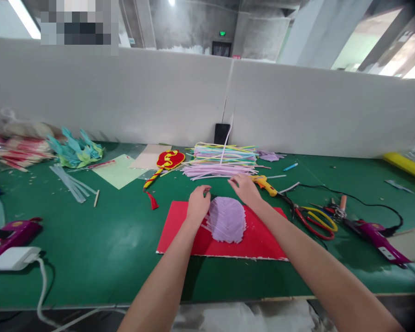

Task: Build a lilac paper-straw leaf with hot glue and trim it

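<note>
A rounded lilac piece made of pipe cleaners laid side by side in a chevron pattern (227, 220) lies on a red board (174, 230). My left hand (198, 203) hovers at its upper left edge, fingers bent, with a gap between thumb and index finger. Above its upper right edge is my right hand (246, 188), fingers curved and slightly apart, close to a bundle of lilac, yellow and pale pipe cleaners (221, 159). I see nothing held in either hand. One lilac pipe cleaner (227, 138) sticks up from the bundle.
Right of the board are a yellow glue gun (265, 185), red-and-yellow-handled scissors (316, 222) and a purple power strip (378, 240) with a cable. Leftward lie a red-and-yellow fan-shaped ornament (170, 159), glue sticks (69, 183) and a white plug (15, 258). A grey partition (141, 97) stands behind.
</note>
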`<state>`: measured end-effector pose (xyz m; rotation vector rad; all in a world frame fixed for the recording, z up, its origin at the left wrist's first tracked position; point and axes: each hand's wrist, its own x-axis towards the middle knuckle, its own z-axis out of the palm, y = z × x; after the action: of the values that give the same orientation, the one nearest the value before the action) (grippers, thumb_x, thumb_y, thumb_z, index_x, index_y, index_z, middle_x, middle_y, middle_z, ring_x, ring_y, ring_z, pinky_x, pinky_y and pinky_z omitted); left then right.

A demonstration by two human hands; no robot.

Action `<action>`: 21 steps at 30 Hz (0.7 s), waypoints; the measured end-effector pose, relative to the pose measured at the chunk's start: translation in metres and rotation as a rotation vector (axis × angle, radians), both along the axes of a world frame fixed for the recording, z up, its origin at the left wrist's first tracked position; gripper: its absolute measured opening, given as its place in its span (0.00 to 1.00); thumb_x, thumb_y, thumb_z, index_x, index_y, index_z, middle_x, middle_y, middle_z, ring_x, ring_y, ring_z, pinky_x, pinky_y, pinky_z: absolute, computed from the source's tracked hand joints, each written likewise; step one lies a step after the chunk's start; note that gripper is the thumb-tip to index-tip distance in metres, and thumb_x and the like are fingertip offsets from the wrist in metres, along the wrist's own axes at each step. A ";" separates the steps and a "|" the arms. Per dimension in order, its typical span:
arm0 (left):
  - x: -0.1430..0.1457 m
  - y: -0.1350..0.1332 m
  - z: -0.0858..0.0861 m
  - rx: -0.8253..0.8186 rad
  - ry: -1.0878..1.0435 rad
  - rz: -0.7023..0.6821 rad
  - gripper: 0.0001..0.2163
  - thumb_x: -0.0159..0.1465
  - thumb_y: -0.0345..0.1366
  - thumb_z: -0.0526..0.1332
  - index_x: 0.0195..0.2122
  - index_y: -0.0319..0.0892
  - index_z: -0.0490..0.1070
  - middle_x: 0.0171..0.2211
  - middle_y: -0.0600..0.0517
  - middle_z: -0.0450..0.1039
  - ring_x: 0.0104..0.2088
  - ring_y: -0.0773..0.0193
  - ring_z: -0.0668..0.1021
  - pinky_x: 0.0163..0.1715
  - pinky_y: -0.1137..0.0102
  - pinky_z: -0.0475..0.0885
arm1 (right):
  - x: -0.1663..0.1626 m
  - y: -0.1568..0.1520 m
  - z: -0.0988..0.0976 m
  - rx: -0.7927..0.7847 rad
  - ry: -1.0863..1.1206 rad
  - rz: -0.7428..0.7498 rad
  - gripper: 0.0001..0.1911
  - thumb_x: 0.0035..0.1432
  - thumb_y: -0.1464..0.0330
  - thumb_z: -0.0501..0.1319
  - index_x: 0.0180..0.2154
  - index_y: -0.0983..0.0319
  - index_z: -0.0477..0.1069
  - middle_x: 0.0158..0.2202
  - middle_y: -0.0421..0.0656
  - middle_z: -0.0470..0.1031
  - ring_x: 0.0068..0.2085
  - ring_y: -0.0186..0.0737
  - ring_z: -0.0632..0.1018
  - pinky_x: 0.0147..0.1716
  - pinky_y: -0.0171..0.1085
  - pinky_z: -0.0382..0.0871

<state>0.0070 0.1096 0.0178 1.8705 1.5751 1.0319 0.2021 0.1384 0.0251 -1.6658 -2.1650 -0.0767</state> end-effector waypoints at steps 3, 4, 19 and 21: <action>0.000 0.001 -0.002 -0.005 -0.001 -0.004 0.12 0.58 0.22 0.56 0.41 0.39 0.73 0.41 0.46 0.77 0.42 0.62 0.78 0.47 0.68 0.71 | 0.041 -0.022 0.009 0.004 -0.021 -0.099 0.11 0.63 0.65 0.52 0.36 0.62 0.71 0.40 0.47 0.74 0.43 0.42 0.73 0.45 0.39 0.65; 0.001 0.002 -0.002 -0.007 -0.001 -0.006 0.12 0.58 0.22 0.56 0.41 0.39 0.73 0.41 0.46 0.77 0.41 0.62 0.78 0.46 0.68 0.71 | 0.058 -0.031 0.012 -0.009 -0.036 -0.143 0.11 0.63 0.65 0.52 0.37 0.63 0.71 0.40 0.48 0.74 0.44 0.43 0.73 0.45 0.39 0.65; 0.009 0.003 -0.018 0.002 0.056 -0.073 0.12 0.59 0.23 0.55 0.40 0.39 0.74 0.39 0.46 0.76 0.40 0.61 0.77 0.44 0.69 0.71 | 0.210 -0.107 -0.006 -0.753 -0.356 -0.641 0.18 0.61 0.63 0.58 0.51 0.63 0.65 0.50 0.47 0.69 0.46 0.42 0.74 0.43 0.46 0.71; 0.008 0.004 -0.019 0.008 0.072 -0.071 0.12 0.59 0.23 0.55 0.40 0.38 0.74 0.39 0.46 0.75 0.39 0.61 0.77 0.43 0.69 0.71 | 0.218 -0.101 -0.006 -0.774 -0.325 -0.590 0.18 0.61 0.63 0.58 0.51 0.64 0.65 0.50 0.47 0.69 0.46 0.42 0.74 0.43 0.46 0.71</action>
<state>0.0148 0.1134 -0.0008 1.9743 1.5346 0.9519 0.4202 0.0370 0.0196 -2.8681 -1.9448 0.4008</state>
